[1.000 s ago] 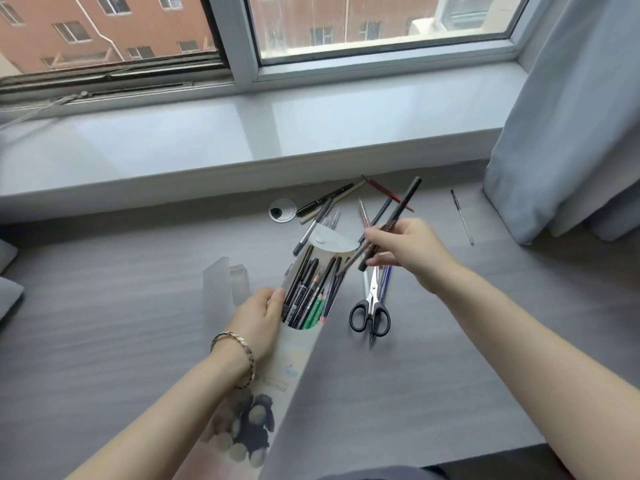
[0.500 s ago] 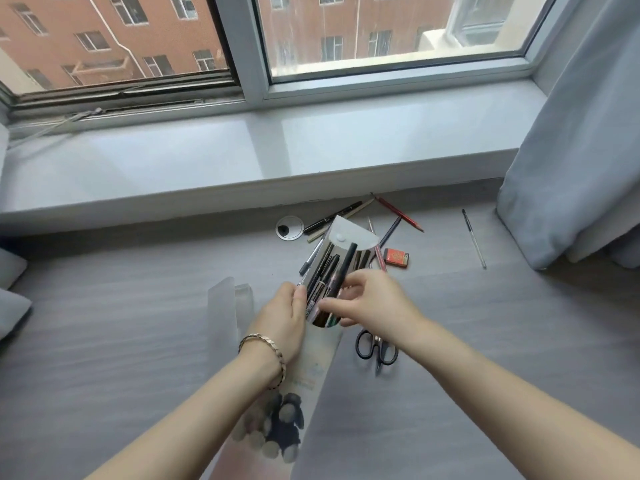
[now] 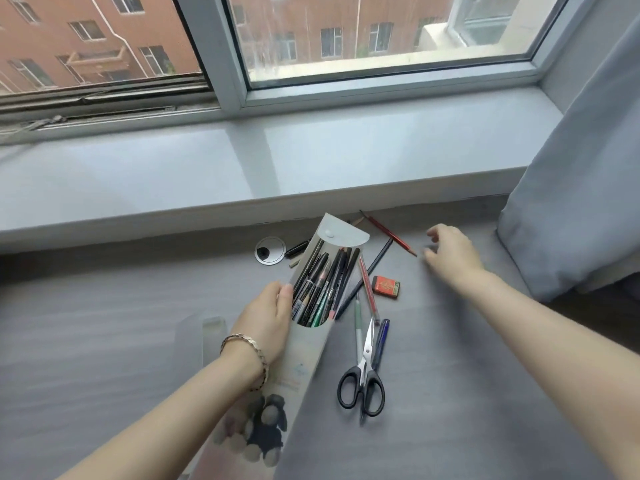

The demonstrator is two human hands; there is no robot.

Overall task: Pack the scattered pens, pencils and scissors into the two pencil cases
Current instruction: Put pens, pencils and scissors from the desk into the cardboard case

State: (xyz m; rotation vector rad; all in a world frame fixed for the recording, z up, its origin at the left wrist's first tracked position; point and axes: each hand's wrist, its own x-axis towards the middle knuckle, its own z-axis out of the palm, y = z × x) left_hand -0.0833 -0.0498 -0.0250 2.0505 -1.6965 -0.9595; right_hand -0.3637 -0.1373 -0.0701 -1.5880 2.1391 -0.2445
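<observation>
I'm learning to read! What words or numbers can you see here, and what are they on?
"2B": on the end of the red eraser.
Orange print on the pencil case: too blurred to read.
Markings on the pens in the case: too small to read.

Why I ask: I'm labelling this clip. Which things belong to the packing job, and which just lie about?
Job: pencil case in the left hand, clear case, scissors, red pencil, dark pencil, blue pen, green pen, pink pen; right hand, empty.
Lying about: eraser, round desk grommet, curtain, windowsill.
</observation>
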